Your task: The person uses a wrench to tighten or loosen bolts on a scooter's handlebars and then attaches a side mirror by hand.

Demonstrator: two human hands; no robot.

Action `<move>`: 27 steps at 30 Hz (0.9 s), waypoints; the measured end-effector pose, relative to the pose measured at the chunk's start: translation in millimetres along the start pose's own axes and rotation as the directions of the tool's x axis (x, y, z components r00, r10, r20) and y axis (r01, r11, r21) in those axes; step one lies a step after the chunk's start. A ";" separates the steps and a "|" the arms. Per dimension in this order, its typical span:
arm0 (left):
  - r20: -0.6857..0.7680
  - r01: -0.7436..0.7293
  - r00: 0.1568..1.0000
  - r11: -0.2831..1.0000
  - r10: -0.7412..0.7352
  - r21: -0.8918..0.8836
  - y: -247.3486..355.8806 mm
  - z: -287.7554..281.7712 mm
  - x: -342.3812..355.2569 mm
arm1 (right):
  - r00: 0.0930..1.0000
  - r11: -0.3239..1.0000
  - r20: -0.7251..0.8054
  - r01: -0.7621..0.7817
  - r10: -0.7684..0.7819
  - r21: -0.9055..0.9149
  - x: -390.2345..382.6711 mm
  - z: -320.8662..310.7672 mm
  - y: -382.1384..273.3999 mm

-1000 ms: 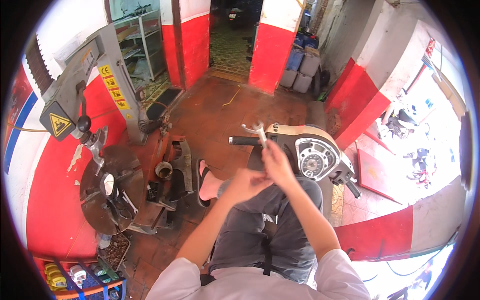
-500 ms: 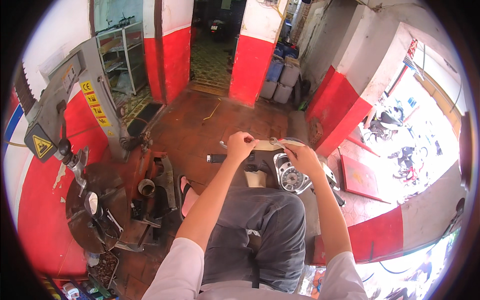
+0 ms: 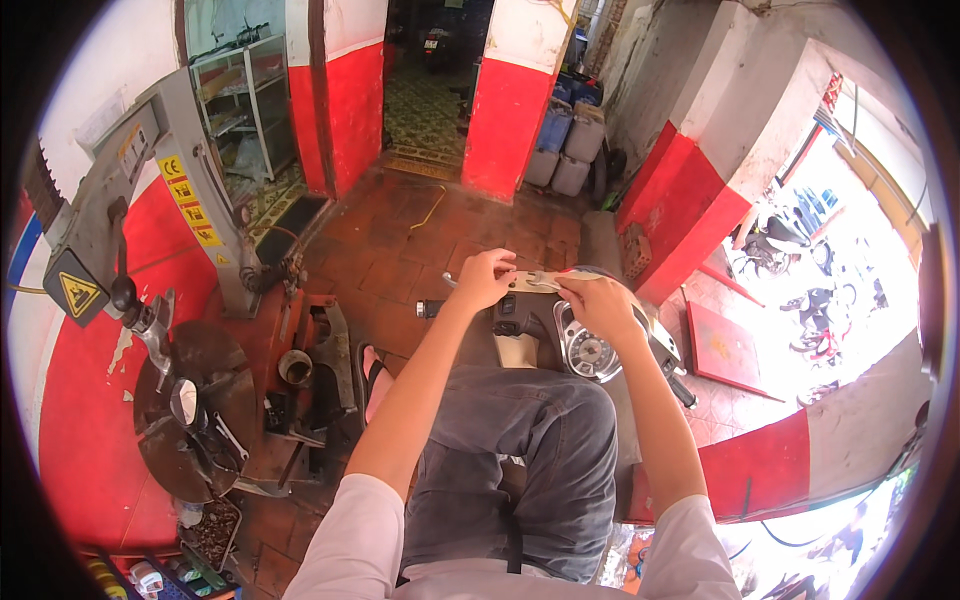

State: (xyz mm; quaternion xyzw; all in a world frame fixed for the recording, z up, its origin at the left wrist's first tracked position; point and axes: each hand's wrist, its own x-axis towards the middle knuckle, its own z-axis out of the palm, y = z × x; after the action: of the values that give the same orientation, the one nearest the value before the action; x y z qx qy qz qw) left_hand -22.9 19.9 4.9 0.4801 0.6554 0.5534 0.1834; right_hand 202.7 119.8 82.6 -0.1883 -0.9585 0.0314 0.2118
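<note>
My right hand holds a silver open-ended wrench, its head over the cream top cover of a scooter's handlebar. My left hand is closed just left of the wrench head, fingertips pinched on something small and dark that I cannot make out; a short silver piece shows beside it. Below my hands are the round speedometer, black switches, the left grip and the right grip. My legs lie under my forearms.
At left stand a grey tyre-changing machine and its round turntable, bearing a mirror and a wrench. Jerrycans are stacked by a doorway at the back. A red panel lies right, near bright parts piles.
A second ago both hands were together with the wrench raised upright; now they are apart, the wrench lowered level over the cover, my left hand moved forward. The view has shifted slightly.
</note>
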 end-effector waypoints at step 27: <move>0.085 -0.038 0.995 0.992 0.048 -0.117 -20.8 -21.6 -34.0 | 0.836 0.305 0.427 -0.530 0.345 0.791 -5.8 65.4 -95.0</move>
State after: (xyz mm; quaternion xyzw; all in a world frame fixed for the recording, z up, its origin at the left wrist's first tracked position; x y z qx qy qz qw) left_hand -32.5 -18.7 -16.8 0.5068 0.6032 0.5724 0.2273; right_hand 147.2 30.9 34.3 -0.2989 -0.7206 0.6006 0.1751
